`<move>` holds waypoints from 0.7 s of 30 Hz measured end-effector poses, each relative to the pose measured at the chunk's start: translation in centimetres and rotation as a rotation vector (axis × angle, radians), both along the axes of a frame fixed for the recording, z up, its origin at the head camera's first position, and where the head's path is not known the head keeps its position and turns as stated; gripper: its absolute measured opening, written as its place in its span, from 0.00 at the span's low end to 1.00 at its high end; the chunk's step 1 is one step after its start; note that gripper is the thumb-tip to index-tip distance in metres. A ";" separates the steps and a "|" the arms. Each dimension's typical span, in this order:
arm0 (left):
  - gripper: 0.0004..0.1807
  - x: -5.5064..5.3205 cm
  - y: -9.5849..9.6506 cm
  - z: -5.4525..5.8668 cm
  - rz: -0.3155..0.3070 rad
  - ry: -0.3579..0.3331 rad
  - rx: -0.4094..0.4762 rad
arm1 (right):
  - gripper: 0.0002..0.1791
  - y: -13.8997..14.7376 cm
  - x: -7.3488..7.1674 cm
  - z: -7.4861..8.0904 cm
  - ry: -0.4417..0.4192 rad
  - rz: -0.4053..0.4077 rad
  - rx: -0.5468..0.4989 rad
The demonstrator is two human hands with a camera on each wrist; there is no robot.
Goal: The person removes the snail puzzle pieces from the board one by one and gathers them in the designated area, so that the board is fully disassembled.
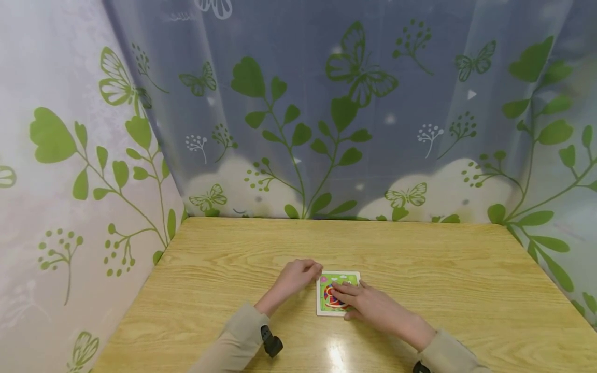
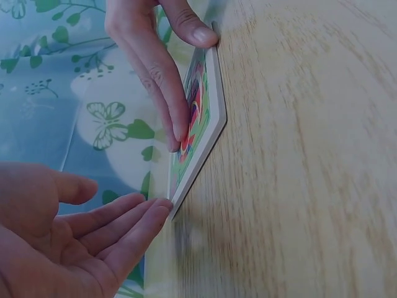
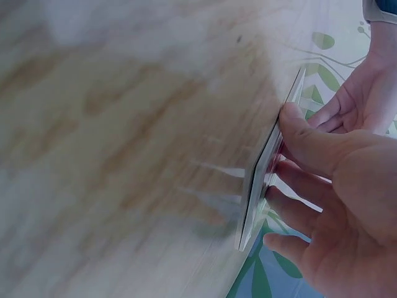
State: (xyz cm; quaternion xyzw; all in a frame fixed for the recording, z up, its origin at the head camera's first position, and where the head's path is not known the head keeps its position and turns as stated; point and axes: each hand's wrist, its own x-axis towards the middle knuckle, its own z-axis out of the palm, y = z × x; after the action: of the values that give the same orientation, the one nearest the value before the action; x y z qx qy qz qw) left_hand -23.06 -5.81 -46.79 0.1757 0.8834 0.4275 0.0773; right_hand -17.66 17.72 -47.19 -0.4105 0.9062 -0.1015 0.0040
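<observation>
At the far left, a pale cloth (image 1: 56,197) printed with green leaves and butterflies is seen beside the wooden table (image 1: 186,311). Next, the left sleeve (image 1: 240,331) is met, with a black band (image 1: 270,342) at its cuff. By the left hand (image 1: 295,275), nothing is grasped: the fingers are held loosely extended, and the board's far left corner is touched by their tips. The square picture board (image 1: 328,299) is laid flat on the table, between the two hands. Across its colourful face the fingers of the right hand (image 1: 375,306) are spread, ungripping, with the thumb set at the near edge. Farther right, the right sleeve (image 1: 452,355) is seen.
</observation>
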 end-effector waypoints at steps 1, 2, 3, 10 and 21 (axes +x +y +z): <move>0.18 0.0 0.0 0.1 -0.003 0.005 -0.008 | 0.34 0.0 0.0 0.0 0.004 0.002 0.000; 0.18 0.0 0.1 0.1 -0.005 0.007 -0.018 | 0.34 0.0 0.0 0.0 0.008 0.006 -0.001; 0.18 0.0 0.1 0.1 -0.007 0.011 -0.027 | 0.34 0.0 0.0 -0.1 0.007 0.008 -0.004; 0.17 0.1 0.3 0.4 -0.036 0.045 -0.085 | 0.34 0.1 0.0 -0.1 0.011 0.013 -0.016; 0.16 -0.3 0.6 0.9 -0.102 0.099 -0.192 | 0.34 0.0 0.0 0.0 0.018 0.012 -0.012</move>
State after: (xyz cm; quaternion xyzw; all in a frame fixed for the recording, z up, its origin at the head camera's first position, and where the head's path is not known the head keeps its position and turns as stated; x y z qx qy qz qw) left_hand -23.34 -5.23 -45.92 0.2330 0.9130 0.3271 0.0715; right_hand -17.63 17.68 -47.19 -0.4169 0.9030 -0.1033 -0.0061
